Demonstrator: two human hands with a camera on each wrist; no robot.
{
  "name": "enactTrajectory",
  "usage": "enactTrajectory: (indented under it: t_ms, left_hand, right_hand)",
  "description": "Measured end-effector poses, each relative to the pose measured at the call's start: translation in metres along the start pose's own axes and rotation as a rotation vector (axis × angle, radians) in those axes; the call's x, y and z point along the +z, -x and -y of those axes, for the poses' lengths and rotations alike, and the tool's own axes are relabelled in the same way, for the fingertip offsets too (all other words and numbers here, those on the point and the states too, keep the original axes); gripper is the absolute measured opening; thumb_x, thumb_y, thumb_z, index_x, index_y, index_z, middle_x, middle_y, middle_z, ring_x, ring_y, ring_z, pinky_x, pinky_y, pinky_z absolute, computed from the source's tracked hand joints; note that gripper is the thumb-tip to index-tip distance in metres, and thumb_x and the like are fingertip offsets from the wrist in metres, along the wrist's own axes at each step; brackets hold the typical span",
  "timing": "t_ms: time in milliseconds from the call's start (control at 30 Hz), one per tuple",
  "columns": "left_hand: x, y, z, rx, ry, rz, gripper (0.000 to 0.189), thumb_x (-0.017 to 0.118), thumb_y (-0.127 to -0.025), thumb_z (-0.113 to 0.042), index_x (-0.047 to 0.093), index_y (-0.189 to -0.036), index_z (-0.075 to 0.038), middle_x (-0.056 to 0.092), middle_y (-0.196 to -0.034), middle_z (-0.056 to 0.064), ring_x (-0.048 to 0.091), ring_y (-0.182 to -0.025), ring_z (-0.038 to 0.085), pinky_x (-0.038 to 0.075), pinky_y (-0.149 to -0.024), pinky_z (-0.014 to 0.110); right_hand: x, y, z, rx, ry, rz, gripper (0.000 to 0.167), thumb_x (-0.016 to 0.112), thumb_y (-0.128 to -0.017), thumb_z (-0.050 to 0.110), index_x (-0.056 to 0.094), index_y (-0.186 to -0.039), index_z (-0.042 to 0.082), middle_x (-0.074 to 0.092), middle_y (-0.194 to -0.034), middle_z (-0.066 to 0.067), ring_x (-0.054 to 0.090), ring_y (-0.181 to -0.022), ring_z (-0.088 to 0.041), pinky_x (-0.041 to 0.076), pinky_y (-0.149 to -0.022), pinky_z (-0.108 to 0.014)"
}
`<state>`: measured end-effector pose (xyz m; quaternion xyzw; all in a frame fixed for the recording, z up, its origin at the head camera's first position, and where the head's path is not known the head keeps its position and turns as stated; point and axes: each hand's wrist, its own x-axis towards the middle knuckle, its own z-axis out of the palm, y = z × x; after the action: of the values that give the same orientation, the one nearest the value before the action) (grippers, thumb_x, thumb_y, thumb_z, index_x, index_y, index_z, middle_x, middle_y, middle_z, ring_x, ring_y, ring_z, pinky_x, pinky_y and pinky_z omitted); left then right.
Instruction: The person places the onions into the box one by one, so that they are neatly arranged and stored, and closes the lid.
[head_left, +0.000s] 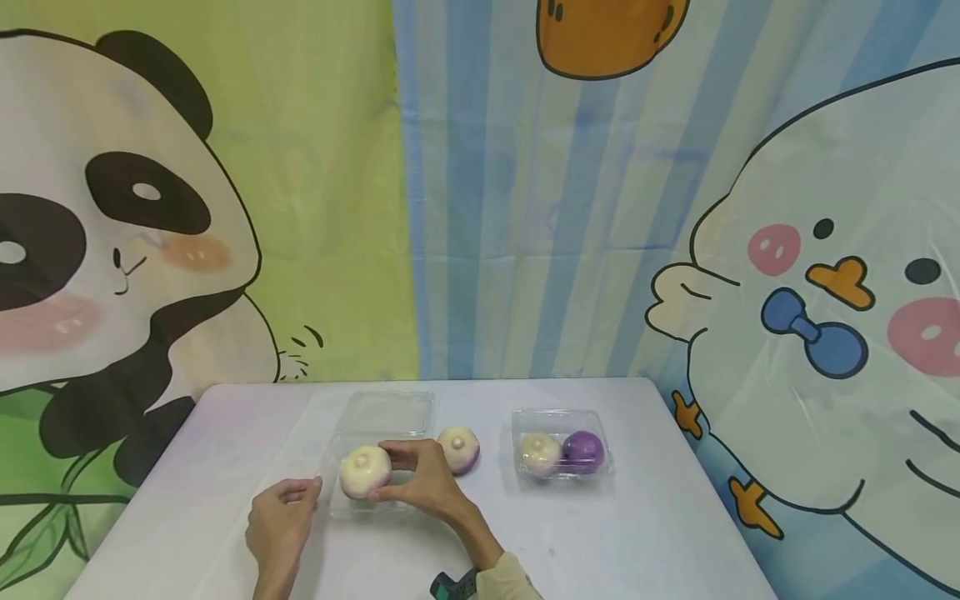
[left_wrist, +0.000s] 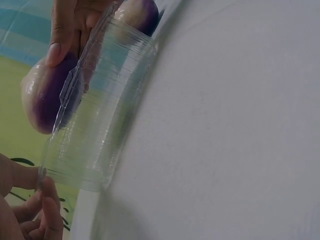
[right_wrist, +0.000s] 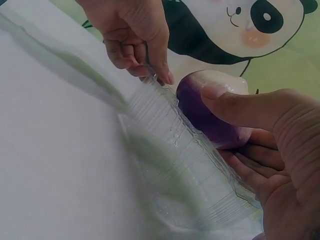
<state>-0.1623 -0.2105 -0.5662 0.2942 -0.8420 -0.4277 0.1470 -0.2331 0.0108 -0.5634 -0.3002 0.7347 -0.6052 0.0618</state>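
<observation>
A clear plastic clamshell box (head_left: 348, 505) lies open on the table, its lid (head_left: 390, 414) folded back. My right hand (head_left: 427, 482) grips a round, glossy, white-and-purple turnip (head_left: 365, 472) between thumb and fingers; in the right wrist view the turnip (right_wrist: 212, 107) is at the level of the box's rim. With thumb and fingertips, my left hand (head_left: 283, 521) pinches the left edge of the box; the left wrist view shows this hand (left_wrist: 30, 205) at the box's corner. Just beyond my right hand, a second turnip (head_left: 459, 450) sits on the table.
To the right stands another clear plastic box (head_left: 562, 472), holding a whitish turnip (head_left: 540, 453) and a purple one (head_left: 582, 452). The white table (head_left: 645, 533) ends at a curtain printed with cartoon animals. A dark wrist device (head_left: 453, 585) is on my right wrist.
</observation>
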Motion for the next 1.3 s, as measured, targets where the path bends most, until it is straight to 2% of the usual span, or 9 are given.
enactTrajectory:
  t_ms: [200,400,533,800,1300]
  left_hand:
    - [0.0,0.001,0.001,-0.016,-0.003,-0.012,0.025,0.074,-0.103,-0.02,0.076,-0.106,0.004,0.08,-0.087,0.022,0.072,-0.066,0.028,0.043,-0.063,0.028]
    - [0.0,0.002,0.002,-0.006,-0.001,-0.005,0.026,0.074,-0.103,-0.021,0.076,-0.106,0.005,0.08,-0.086,0.021,0.072,-0.065,0.027,0.043,-0.062,0.028]
    - [-0.001,0.001,0.001,0.003,0.002,0.001,0.027,0.074,-0.103,-0.021,0.076,-0.107,0.005,0.08,-0.087,0.021,0.073,-0.065,0.027,0.043,-0.063,0.027]
    - [-0.001,-0.001,0.0,0.018,0.002,0.009,0.028,0.075,-0.103,-0.023,0.076,-0.106,0.005,0.081,-0.086,0.021,0.073,-0.066,0.028,0.043,-0.062,0.028]
    - [-0.002,0.0,0.001,0.045,0.008,0.011,0.029,0.075,-0.103,-0.022,0.076,-0.105,0.006,0.081,-0.083,0.019,0.072,-0.063,0.024,0.045,-0.061,0.027]
  right_hand:
    - [0.001,-0.002,-0.001,0.034,0.017,0.019,0.072,0.099,-0.079,0.012,0.067,-0.141,-0.004,0.074,-0.14,-0.018,0.078,-0.114,-0.012,0.066,-0.105,-0.045]
    - [0.003,-0.004,0.001,0.075,0.033,0.021,0.073,0.1,-0.078,0.012,0.068,-0.142,-0.002,0.074,-0.141,-0.017,0.078,-0.115,-0.012,0.066,-0.104,-0.037]
    - [0.005,-0.005,0.004,0.092,0.041,0.032,0.074,0.1,-0.078,0.013,0.068,-0.142,-0.002,0.074,-0.14,-0.018,0.078,-0.116,-0.015,0.066,-0.104,-0.036]
    - [0.005,-0.014,0.006,0.057,0.152,0.092,0.075,0.101,-0.077,0.013,0.067,-0.14,-0.007,0.075,-0.137,-0.019,0.079,-0.117,-0.018,0.065,-0.103,-0.029]
    - [0.01,-0.02,0.003,0.045,0.195,0.117,0.074,0.101,-0.076,0.01,0.067,-0.139,-0.008,0.075,-0.134,-0.02,0.079,-0.115,-0.018,0.063,-0.1,-0.021]
